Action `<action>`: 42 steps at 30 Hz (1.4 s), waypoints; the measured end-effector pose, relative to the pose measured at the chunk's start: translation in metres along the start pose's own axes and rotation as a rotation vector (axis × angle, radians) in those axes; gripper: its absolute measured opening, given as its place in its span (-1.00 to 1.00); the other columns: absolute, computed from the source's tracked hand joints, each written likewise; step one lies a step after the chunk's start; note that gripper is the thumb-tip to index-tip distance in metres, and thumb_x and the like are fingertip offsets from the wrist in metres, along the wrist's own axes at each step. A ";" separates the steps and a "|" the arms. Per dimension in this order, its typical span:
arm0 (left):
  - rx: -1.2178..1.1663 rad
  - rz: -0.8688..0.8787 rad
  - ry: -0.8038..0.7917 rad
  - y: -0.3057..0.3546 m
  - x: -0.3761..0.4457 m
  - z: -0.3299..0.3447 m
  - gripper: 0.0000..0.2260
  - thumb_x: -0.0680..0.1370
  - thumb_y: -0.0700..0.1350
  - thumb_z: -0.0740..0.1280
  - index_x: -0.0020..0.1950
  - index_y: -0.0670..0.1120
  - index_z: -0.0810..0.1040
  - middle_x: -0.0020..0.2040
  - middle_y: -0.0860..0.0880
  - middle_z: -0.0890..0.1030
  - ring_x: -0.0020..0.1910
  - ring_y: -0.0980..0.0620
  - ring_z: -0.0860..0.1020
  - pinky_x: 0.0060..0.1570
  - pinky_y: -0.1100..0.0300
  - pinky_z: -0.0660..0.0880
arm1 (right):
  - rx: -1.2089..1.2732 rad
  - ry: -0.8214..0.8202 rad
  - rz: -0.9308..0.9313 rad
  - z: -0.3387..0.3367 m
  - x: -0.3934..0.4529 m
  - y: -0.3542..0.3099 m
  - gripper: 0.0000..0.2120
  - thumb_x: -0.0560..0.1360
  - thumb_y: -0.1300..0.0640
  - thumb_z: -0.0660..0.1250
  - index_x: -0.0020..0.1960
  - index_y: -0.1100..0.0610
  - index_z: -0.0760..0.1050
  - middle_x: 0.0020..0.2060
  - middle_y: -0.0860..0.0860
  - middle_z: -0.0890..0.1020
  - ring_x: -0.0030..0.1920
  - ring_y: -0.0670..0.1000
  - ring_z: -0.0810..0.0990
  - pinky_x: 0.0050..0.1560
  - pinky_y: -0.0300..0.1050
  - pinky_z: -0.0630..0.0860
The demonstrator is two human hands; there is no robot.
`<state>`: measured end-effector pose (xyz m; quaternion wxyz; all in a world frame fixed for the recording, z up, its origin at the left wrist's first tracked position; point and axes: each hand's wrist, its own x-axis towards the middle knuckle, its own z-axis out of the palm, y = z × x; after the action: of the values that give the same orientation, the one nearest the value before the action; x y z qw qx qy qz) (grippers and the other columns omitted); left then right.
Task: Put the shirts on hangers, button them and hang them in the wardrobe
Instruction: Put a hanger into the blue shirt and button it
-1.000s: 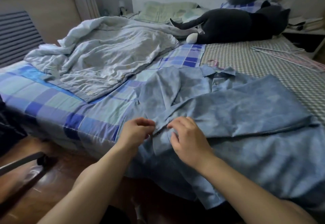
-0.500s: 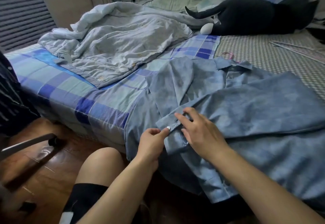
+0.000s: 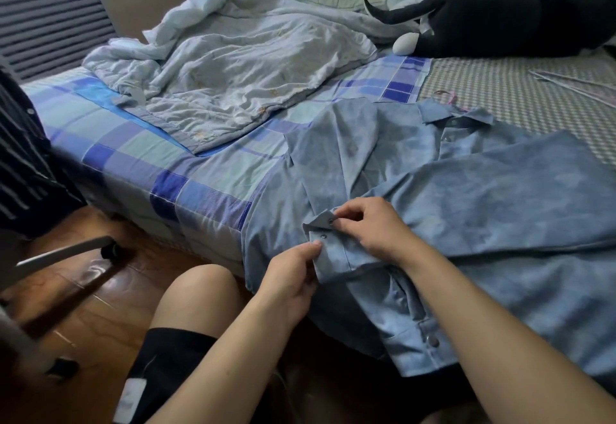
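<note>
Right, from the head camera, the pale blue cotton shirt point(image 3: 466, 197) is lying spread across the near edge of the bed, its hem hanging over the side and its collar pointing toward the far end. A thin pink wire hanger point(image 3: 448, 96) is peeking out just beyond the collar. One sleeve is folded across the shirt front, and its cuff point(image 3: 336, 247) is sitting right at the mattress edge, flapped open with small metal snaps showing. The left hand point(image 3: 290, 277) is pinching the lower corner of that cuff, thumb and fingers closed together on the fabric. The right hand point(image 3: 370, 227) is working from above, fingertips clamped on the cuff's upper flap just beside a snap. Both forearms are reaching in from the bottom, and a bare knee in black shorts is sitting below the left hand.

Beyond the shirt, the blue-and-green checked bedsheet point(image 3: 140, 143) is covering the mattress, and a crumpled pale grey quilt point(image 3: 240, 67) is heaped on it. A large black plush cat point(image 3: 500, 20) is stretching across the far side, near the pillows. More thin hangers point(image 3: 573, 82) are lying on the grey houndstooth cover at right, well apart from the shirt.
</note>
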<state>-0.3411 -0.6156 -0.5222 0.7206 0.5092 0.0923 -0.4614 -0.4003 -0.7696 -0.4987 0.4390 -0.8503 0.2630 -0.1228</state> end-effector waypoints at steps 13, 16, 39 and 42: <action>-0.094 -0.016 0.024 0.000 0.000 -0.001 -0.82 0.55 -0.29 0.38 0.12 -0.25 0.68 -0.10 -0.16 0.72 -0.23 -0.01 0.68 -0.25 0.18 0.61 | -0.094 -0.052 -0.039 0.004 -0.004 -0.003 -0.85 0.42 0.17 0.51 -0.25 -0.07 0.67 -0.18 -0.15 0.63 -0.13 -0.23 0.59 -0.05 -0.37 0.42; -0.092 -0.005 0.027 0.001 0.001 0.001 -0.85 0.54 -0.29 0.38 0.06 -0.22 0.70 -0.14 -0.14 0.72 -0.25 0.00 0.69 -0.22 0.16 0.59 | -0.071 -0.063 -0.058 0.002 -0.003 0.000 -0.82 0.41 0.16 0.52 -0.28 -0.11 0.66 -0.17 -0.14 0.64 -0.11 -0.21 0.61 -0.03 -0.32 0.44; 0.116 0.111 0.067 -0.018 -0.001 0.018 -0.88 0.57 -0.23 0.45 0.04 -0.27 0.68 -0.07 -0.25 0.73 -0.05 -0.19 0.72 0.04 -0.04 0.66 | -0.334 0.049 -0.494 -0.003 -0.038 0.037 -0.65 0.44 0.15 0.22 0.04 0.05 0.75 0.08 -0.11 0.72 0.16 0.05 0.56 0.28 -0.05 0.47; 0.050 0.148 0.133 -0.027 -0.005 0.026 -0.91 0.59 -0.20 0.43 0.01 -0.21 0.69 -0.04 -0.23 0.73 0.01 -0.18 0.71 0.14 -0.06 0.63 | -0.142 0.046 -0.357 -0.006 -0.043 0.035 -0.62 0.39 0.25 0.23 0.03 0.03 0.75 0.07 -0.16 0.71 0.26 -0.07 0.53 0.35 -0.32 0.35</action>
<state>-0.3734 -0.6357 -0.5245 0.7320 0.5619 0.0904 -0.3745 -0.4502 -0.7667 -0.5232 0.3433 -0.9092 0.1259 -0.1991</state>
